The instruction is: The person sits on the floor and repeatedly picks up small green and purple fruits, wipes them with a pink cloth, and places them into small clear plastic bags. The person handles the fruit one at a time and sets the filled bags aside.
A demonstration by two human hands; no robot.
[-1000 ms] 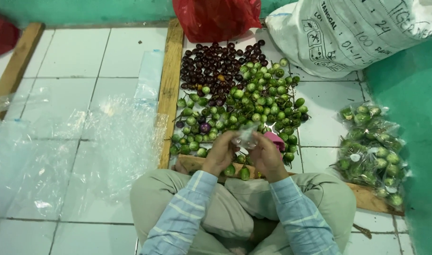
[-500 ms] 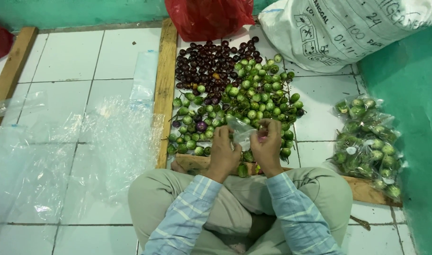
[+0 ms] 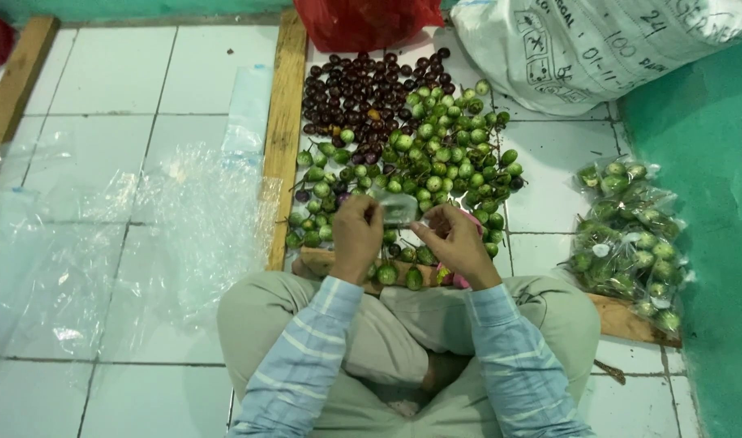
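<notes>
Both hands, left hand (image 3: 356, 235) and right hand (image 3: 454, 242), pinched together on a small clear plastic bag (image 3: 399, 211), apparently empty. Just beyond, loose green eggplants (image 3: 444, 154) unpacked; well right, filled bags (image 3: 630, 235) done.

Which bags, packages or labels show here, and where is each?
Small clear bag: held between left hand and right hand.
White sack: top right, bulging, dark print.
Red bag: top centre.
Filled clear bags: right, green fruit inside.
Clear plastic sheets: left floor.
</notes>
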